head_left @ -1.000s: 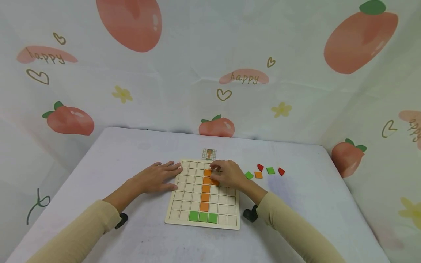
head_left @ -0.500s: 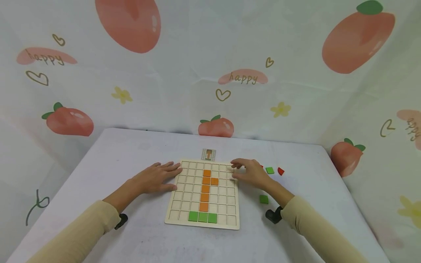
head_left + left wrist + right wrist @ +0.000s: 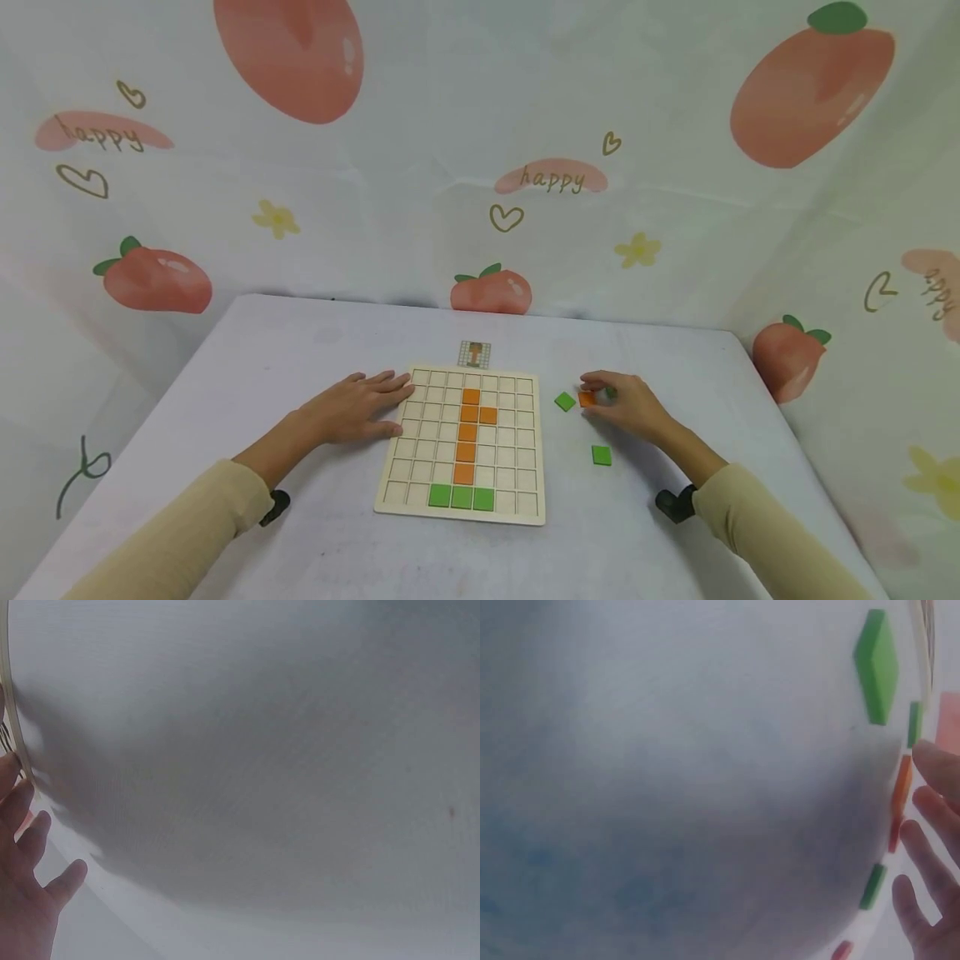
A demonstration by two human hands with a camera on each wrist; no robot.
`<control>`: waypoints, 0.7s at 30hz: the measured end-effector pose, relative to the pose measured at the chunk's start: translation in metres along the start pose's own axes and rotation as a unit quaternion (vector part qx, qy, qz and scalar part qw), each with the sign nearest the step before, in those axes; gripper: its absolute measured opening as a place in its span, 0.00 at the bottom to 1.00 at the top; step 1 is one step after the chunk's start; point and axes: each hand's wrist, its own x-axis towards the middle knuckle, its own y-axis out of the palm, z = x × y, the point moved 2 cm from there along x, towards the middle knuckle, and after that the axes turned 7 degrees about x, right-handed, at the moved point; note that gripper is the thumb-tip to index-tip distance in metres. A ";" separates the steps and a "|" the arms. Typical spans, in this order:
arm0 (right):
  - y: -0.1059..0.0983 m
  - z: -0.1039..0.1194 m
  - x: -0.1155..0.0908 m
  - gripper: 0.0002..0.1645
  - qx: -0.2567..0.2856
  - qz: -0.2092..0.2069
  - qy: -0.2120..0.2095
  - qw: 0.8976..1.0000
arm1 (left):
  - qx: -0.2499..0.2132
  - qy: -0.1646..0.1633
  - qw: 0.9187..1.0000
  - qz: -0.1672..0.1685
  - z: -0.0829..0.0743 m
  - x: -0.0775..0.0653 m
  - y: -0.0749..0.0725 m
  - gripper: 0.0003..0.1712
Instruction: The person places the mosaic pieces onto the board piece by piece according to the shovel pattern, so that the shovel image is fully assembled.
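My left hand (image 3: 360,408) rests at the left edge of a wooden grid board (image 3: 510,508), fingertips on its rim and fingers spread. Set in the board are a column of orange square tiles (image 3: 466,432), one orange tile (image 3: 487,415) beside it, and a row of green tiles (image 3: 462,497) at the bottom. To the right of the board, my right hand (image 3: 626,406) hovers over a loose orange square tile (image 3: 587,400), thumb and forefinger on either side of it, apart from each other. Whether the fingertips touch that tile is unclear. The hand partly covers a green tile (image 3: 611,392).
Loose green tiles lie at the board's right, one turned cornerwise (image 3: 565,402) and one nearer (image 3: 602,455). Red pieces (image 3: 842,951) show in the right wrist view. A small pattern card (image 3: 475,354) lies behind the board. A printed cloth backdrop (image 3: 390,167) stands behind the table.
My right hand has left the board and moved right to the loose orange tile. One orange tile now shows uncovered beside the column. My left hand has stayed in place.
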 end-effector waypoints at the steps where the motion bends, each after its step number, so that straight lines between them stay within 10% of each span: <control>1: -0.001 -0.001 -0.001 0.31 0.001 0.001 -0.003 1.000 | -0.002 -0.002 1.000 0.001 0.000 0.000 0.000 0.41; 21: -0.001 -0.011 -0.006 0.26 0.007 -0.016 -0.025 1.000 | -0.010 0.006 1.000 -0.012 0.001 -0.001 0.001 0.42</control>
